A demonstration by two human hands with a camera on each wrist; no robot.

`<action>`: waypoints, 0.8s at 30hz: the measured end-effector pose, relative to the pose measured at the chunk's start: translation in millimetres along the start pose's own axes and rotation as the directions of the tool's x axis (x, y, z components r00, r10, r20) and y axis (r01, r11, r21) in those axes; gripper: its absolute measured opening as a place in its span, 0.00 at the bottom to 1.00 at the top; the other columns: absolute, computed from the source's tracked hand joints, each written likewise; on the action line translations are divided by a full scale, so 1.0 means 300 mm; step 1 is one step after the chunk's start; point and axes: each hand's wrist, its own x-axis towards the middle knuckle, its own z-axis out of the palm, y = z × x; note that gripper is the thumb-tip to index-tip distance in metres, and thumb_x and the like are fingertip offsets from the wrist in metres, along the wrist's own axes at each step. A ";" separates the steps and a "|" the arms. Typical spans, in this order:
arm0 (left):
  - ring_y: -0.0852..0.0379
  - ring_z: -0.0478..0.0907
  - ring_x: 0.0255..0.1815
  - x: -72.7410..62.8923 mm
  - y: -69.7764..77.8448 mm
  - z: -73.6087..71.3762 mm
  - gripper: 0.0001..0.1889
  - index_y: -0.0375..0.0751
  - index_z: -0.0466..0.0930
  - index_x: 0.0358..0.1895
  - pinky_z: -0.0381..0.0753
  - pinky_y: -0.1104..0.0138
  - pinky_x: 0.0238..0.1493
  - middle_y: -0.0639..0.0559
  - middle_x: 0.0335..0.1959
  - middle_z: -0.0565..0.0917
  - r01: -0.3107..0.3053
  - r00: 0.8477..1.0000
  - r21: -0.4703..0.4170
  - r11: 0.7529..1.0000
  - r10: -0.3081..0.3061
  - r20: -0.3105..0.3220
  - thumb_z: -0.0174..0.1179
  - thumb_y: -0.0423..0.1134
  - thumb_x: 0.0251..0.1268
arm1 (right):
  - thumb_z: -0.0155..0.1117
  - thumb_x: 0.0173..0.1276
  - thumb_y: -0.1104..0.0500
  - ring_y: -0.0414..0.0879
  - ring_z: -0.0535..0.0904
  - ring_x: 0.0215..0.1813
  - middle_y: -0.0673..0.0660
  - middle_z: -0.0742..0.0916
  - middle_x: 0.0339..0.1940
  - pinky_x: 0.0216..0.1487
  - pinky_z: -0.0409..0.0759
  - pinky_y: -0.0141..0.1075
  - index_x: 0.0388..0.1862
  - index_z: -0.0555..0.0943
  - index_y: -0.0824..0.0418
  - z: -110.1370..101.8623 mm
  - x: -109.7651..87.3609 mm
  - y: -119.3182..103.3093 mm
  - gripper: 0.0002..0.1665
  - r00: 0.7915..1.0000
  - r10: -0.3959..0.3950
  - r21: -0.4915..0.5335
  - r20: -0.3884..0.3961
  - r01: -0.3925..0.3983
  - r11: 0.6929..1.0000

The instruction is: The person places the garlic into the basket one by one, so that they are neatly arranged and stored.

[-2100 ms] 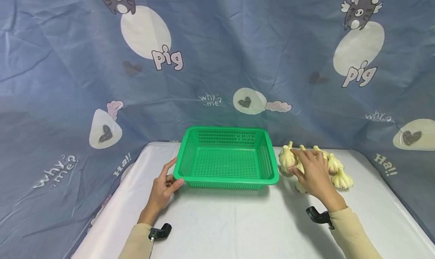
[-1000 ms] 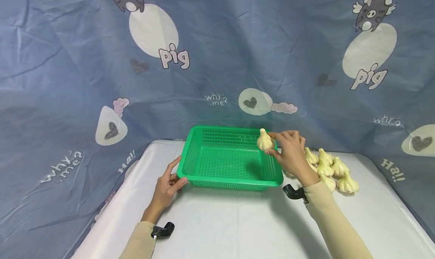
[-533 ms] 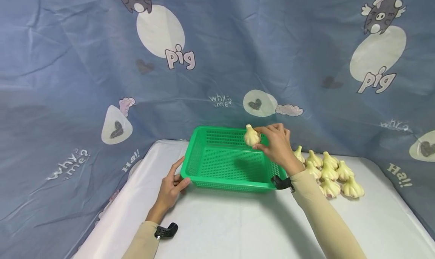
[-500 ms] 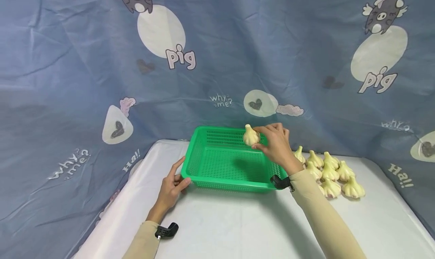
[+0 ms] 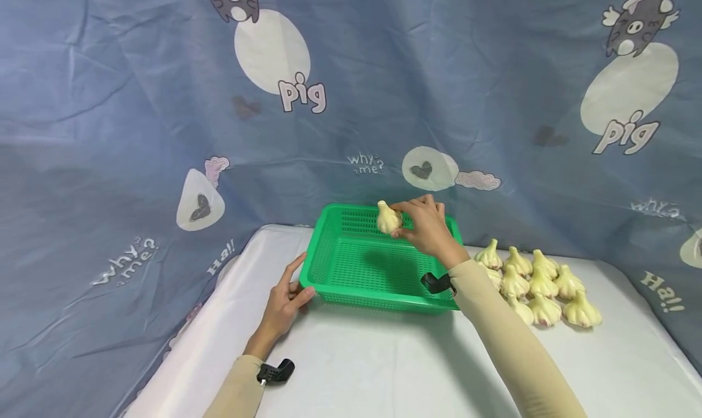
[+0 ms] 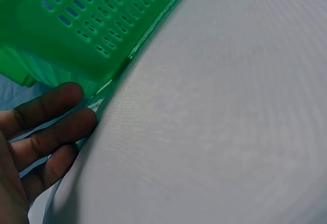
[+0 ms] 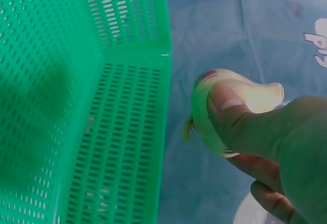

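A pale garlic bulb (image 5: 388,219) is pinched between the thumb and fingers of my right hand (image 5: 425,226), above the back part of the green plastic basket (image 5: 378,298). In the right wrist view the thumb lies across the garlic bulb (image 7: 204,117), whose stem points right, with the basket wall (image 7: 115,132) to its left. My left hand (image 5: 282,305) holds the basket's front left corner, thumb and index finger at the rim. The left wrist view has the other fingers (image 6: 56,132) bent against the basket's outer side (image 6: 66,45); the thumb is out of sight there.
Several more garlic bulbs (image 5: 543,284) stand in a close group right of the basket, partly behind my right sleeve (image 5: 504,326). A white cloth (image 5: 362,363) covers the table. Blue patterned fabric (image 5: 340,125) hangs behind the basket.
My right hand took a garlic bulb from the group, lifted it and carried it left over the basket. The left hand stays at the basket corner. The whole head view has shifted slightly.
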 end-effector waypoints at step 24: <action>0.51 0.82 0.19 -0.006 -0.005 -0.005 0.39 0.58 0.56 0.86 0.84 0.61 0.26 0.43 0.23 0.87 0.016 1.000 -0.012 1.000 -0.016 0.011 0.60 0.40 0.77 | 0.78 0.67 0.58 0.60 0.83 0.66 0.64 0.86 0.66 0.67 0.80 0.55 0.73 0.78 0.65 0.185 0.148 0.035 0.37 0.975 -0.006 0.120 0.224 -0.022 0.993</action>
